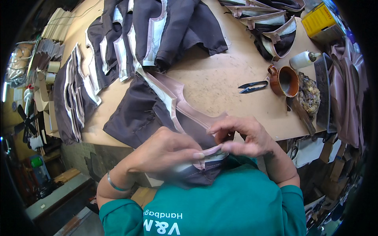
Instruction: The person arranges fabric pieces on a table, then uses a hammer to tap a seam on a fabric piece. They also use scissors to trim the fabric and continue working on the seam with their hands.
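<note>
Fingers of left hand (167, 148) and right hand (250, 135) pinch pink-trimmed fabric (213, 151), lower centre. Snips (254, 86) and a brown mug (274, 83) sit upper right; dark pieces (141, 23) crowd the table (232, 92) upper left.

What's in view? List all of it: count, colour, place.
Table: 1, tan, centre
Held fabric: 1, brown-pink, lower centre
Other fabric: several, same colours, on table
Mug: 1, brown, right of centre
Snips: 1, black, left of mug
Bottle: 1, white, beyond mug
Clump: 1, brownish, right of mug
Tray: 1, grey, table's right
Box: 1, yellow, far right
Draped sheets: uncountable, pink, right edge
Fan: 1, black, left
Clutter: uncountable, mixed, both sides
Shirt: 1, green, bottom
Bracelet: 1, silver, left forearm
Left grip: 1, bare, on held fabric
Right grip: 1, bare, at held fabric
</note>
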The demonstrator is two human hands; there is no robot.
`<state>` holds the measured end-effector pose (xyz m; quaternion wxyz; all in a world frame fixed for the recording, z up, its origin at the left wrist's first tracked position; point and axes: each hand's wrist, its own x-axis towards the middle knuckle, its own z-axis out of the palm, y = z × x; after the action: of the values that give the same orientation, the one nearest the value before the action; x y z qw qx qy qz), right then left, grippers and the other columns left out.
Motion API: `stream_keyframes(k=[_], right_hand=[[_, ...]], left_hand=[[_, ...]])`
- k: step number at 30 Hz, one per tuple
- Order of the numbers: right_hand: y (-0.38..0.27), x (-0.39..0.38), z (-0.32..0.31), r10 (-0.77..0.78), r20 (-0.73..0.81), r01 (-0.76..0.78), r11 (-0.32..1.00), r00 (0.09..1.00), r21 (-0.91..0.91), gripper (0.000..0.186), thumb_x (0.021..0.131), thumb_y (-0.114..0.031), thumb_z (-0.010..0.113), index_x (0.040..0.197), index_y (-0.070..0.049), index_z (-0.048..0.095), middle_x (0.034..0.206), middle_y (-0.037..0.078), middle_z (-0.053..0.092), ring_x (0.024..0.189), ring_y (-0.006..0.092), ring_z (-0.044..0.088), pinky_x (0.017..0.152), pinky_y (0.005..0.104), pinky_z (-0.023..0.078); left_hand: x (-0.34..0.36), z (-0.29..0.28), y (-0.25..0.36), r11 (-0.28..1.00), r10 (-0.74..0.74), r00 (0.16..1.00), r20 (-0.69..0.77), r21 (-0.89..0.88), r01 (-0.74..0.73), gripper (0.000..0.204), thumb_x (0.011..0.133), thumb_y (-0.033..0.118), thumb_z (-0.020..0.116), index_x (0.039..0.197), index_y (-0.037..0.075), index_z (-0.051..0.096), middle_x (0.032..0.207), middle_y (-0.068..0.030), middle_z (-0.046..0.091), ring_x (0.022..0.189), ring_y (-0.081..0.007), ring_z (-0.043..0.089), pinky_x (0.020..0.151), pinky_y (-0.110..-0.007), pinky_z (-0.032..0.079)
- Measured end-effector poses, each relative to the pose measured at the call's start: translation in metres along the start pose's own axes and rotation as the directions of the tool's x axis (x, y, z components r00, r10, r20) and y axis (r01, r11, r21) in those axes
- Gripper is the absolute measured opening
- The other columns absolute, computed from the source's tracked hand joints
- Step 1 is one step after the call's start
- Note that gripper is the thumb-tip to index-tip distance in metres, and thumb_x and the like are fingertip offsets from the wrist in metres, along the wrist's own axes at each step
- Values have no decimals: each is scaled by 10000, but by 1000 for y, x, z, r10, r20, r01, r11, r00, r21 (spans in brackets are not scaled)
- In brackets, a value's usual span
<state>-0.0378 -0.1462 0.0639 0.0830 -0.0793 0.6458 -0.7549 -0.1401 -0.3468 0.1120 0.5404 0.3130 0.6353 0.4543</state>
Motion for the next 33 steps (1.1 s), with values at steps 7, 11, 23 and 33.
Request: stream_keyframes(k=[7,11,23,33], right_hand=[[-7,8,-5,91,148,-57,974,985,-220,149,828,-118,523,889,2,587,778,113,594,702,225,574,633,309,441],[-12,12,-8,171,214,-122,967,962,-223,128,816,-106,523,863,2,571,717,136,568,683,280,562,619,340,430],[-4,10,-3,42,204,17,960,978,-279,103,804,-123,548,836,-25,552,701,138,561,648,302,558,575,355,427],[7,11,0,-146,136,183,927,980,-327,174,750,-151,603,849,-27,533,683,113,541,649,294,557,573,365,437]], left_hand=[[0,-2,5,990,-22,1000,21,137,19,172,831,159,547,812,19,646,697,-92,629,650,-182,619,594,-277,461],[0,-3,10,988,-17,1000,25,155,13,171,833,154,544,797,18,642,691,-90,628,637,-184,617,589,-273,461],[2,-2,9,996,-65,997,36,71,63,158,830,125,552,779,4,639,678,-70,629,626,-141,606,575,-250,456],[6,-1,0,982,-145,989,3,-118,145,182,829,140,566,766,-15,637,681,-57,630,623,-100,578,581,-230,449]])
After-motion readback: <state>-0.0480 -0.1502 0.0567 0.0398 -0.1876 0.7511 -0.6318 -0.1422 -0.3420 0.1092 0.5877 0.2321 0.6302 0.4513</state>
